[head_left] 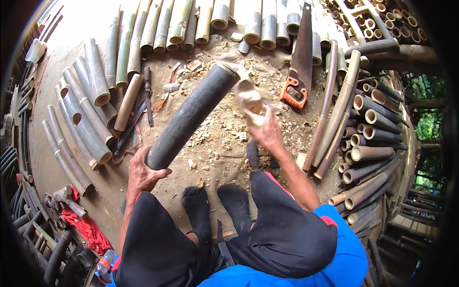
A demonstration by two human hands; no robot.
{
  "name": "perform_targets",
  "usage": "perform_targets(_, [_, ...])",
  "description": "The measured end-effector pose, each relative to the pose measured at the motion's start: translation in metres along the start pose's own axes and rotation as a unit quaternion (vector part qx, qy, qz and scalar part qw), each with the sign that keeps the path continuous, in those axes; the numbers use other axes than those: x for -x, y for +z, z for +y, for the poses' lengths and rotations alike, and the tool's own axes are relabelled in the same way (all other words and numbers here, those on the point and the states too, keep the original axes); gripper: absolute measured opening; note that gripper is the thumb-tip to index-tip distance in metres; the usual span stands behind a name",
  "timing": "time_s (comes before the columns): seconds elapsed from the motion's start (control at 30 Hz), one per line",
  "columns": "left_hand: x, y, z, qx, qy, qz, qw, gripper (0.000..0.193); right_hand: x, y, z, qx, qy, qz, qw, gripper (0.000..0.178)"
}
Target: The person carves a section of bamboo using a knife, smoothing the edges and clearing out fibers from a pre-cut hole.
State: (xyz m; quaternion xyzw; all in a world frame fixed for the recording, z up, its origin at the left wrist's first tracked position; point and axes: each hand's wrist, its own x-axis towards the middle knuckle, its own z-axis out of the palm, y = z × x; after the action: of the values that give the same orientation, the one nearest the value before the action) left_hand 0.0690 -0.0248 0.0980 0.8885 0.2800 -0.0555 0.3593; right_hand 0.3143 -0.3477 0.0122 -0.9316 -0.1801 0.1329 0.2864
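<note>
A thick dark bamboo tube (193, 115) slants up and to the right in front of my knees. My left hand (146, 170) is wrapped round its lower end, thumb at the rim. In my right hand (267, 130) is a pale, wooden-looking piece (247, 93), smeared by motion, so its exact kind cannot be told. It reaches up beside the tube's upper end; whether the two touch is unclear. Beneath them, wood chips (210, 143) lie scattered over the brown ground cloth.
A handsaw (301, 57) with an orange handle lies at the far right. Cut bamboo tubes (179, 21) line the back, with more at left (93, 126) and a stack (373, 129) at right. A chisel-like tool (148, 95) and red cloth (86, 229) lie at left.
</note>
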Motion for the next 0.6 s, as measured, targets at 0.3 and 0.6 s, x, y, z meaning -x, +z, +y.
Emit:
perform_targets(0.3, [0.023, 0.062, -0.063, 0.007, -0.058, -0.07, 0.996, 0.082, 0.052, 0.067, -0.016, 0.134, -0.148, 0.012, 0.98, 0.092])
perform_targets(0.6, [0.035, 0.103, -0.038, -0.091, -0.002, 0.091, 0.992, 0.081, 0.115, 0.009, 0.079, 0.159, 0.185, 0.033, 0.969, 0.055])
